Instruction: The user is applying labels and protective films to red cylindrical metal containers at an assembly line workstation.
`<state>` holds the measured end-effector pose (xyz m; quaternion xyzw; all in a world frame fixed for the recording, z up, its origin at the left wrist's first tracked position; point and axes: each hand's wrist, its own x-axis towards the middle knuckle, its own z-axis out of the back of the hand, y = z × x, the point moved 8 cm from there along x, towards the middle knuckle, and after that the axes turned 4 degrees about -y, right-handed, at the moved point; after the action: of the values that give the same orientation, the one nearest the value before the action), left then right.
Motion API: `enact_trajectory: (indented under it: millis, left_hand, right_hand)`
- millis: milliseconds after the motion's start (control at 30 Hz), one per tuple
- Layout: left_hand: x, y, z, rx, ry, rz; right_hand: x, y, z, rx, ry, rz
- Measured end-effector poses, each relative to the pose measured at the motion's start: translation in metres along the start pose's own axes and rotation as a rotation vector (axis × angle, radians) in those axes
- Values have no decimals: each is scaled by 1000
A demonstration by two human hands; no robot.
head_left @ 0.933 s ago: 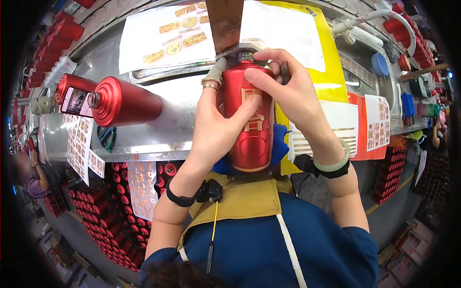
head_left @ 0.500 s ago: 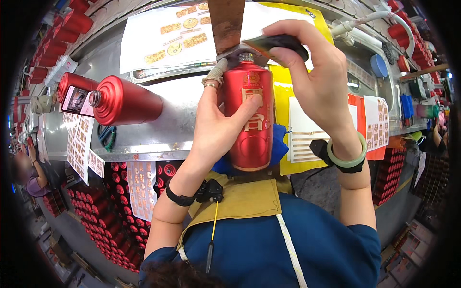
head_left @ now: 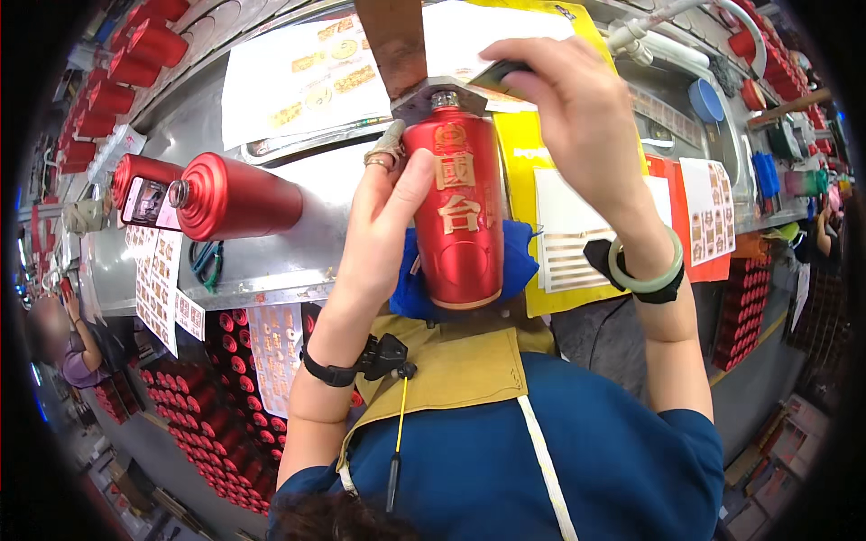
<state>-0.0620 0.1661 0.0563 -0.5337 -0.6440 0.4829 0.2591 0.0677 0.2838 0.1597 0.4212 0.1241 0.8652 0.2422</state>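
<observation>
A red bottle (head_left: 460, 257) with raised gold characters lies before me, its neck toward a metal bracket and its base over a blue cloth (head_left: 519, 261). Along the bottle's upper left side, my left hand (head_left: 379, 216) steadies it, thumb at the edge by the gold characters; a pale finger cot covers one fingertip. Above and right of the neck, my right hand (head_left: 577, 117) is closed on a dark flat scraper (head_left: 502, 74), held clear of the bottle. Part of the scraper is hidden by the fingers.
Two more red bottles (head_left: 248, 197) lie to the left, with a phone (head_left: 144, 200) against them. Gold sticker sheets (head_left: 338, 63) lie behind. A brown upright post (head_left: 390, 45) rises beyond the neck. At right are a yellow sheet (head_left: 532, 288), striped paper and a white pipe (head_left: 654, 27).
My left thumb has come off the gold characters to the bottle's left edge, uncovering them. My right hand has lifted up slightly with the scraper. The whole view has shifted a little.
</observation>
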Motion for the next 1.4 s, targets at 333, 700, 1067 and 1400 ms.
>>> enact_trajectory:
  millis: [333,700,1067,1400]
  left_hand:
    - [6,18,2,233,-82,95]
    - [-14,3,-13,358,-4,-103]
    - [-27,-10,4,131,-48,-18]
    - [-28,5,5,106,-33,75]
  right_hand:
    - [-60,-27,-2,532,-41,-501]
    - [-50,3,8,466,-49,-366]
    - [-62,67,1,396,324,167]
    - [-36,70,-21,-108,111,699]
